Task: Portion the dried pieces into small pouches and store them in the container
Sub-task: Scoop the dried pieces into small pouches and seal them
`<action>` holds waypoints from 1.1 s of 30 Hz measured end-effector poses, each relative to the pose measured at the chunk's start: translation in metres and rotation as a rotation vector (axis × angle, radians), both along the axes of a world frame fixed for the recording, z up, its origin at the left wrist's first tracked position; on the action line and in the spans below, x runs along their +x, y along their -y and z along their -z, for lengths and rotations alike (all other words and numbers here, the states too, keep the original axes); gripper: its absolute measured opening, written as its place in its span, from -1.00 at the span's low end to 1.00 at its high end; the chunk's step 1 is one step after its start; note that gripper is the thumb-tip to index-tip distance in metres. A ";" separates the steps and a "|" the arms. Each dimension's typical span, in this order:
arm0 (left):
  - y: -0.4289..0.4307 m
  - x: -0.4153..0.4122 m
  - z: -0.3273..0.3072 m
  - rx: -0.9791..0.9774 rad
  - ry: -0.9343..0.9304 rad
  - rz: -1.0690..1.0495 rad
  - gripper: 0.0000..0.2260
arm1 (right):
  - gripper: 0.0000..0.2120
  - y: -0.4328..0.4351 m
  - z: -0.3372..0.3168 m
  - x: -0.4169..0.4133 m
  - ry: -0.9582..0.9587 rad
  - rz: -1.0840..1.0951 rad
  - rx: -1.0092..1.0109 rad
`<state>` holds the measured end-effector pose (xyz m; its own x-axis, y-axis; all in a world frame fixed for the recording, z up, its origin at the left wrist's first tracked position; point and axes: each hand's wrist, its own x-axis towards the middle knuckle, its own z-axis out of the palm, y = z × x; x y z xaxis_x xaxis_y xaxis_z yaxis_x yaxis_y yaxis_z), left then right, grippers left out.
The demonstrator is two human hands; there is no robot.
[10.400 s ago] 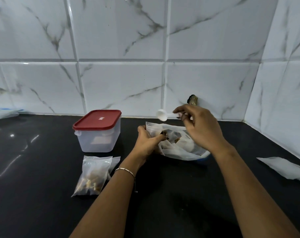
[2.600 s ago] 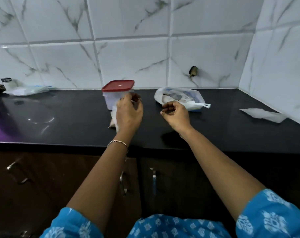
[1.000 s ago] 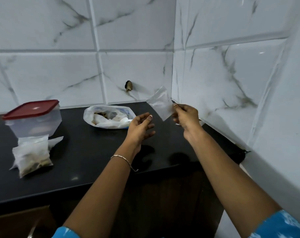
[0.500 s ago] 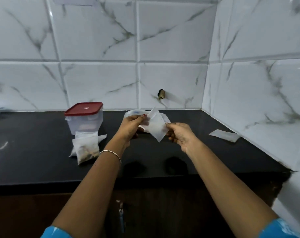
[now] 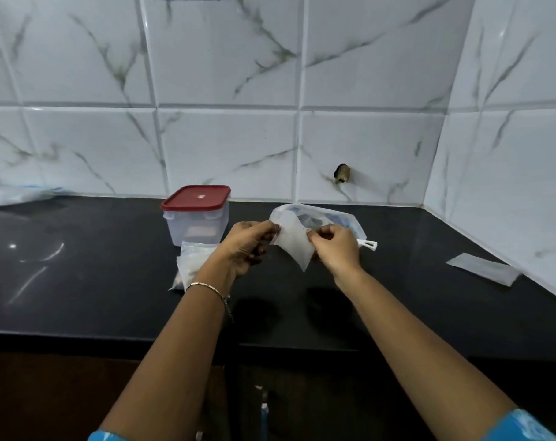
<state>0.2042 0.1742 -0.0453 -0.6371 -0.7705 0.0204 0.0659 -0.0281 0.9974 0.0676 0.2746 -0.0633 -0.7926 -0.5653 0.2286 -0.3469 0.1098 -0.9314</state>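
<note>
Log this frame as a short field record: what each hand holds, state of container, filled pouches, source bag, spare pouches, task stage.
left hand: pinches the left top edge of the empty pouch
right hand: pinches its right top edge
container: red lid on, standing on the black countertop
filled pouch: lies in front of the container, not yet stored
source bag: behind the hands, white scoop handle sticking out to the right
spare pouch: flat near the right wall
stage: pouch held by its top edge, nothing in it yet
</note>
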 end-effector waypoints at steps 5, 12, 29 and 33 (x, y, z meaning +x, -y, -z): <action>0.013 -0.013 0.016 -0.002 -0.044 -0.181 -0.88 | -0.89 0.018 -0.001 0.001 -0.424 0.158 -0.152; 0.023 -0.033 0.019 -0.195 -0.090 -0.383 -0.76 | -0.91 0.037 0.014 0.000 -0.839 0.075 -0.235; 0.010 -0.027 0.022 -0.148 -0.168 -0.024 -0.97 | -0.81 0.032 0.012 -0.003 0.157 -0.318 -0.354; 0.011 -0.025 0.023 -0.151 -0.167 -0.007 -0.94 | -0.81 0.028 0.011 -0.003 0.182 -0.329 -0.329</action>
<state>0.1793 0.1636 -0.0686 -0.6100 -0.7549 0.2408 0.2301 0.1220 0.9655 0.0644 0.2464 -0.0742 -0.6280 -0.7134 0.3110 -0.1422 -0.2877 -0.9471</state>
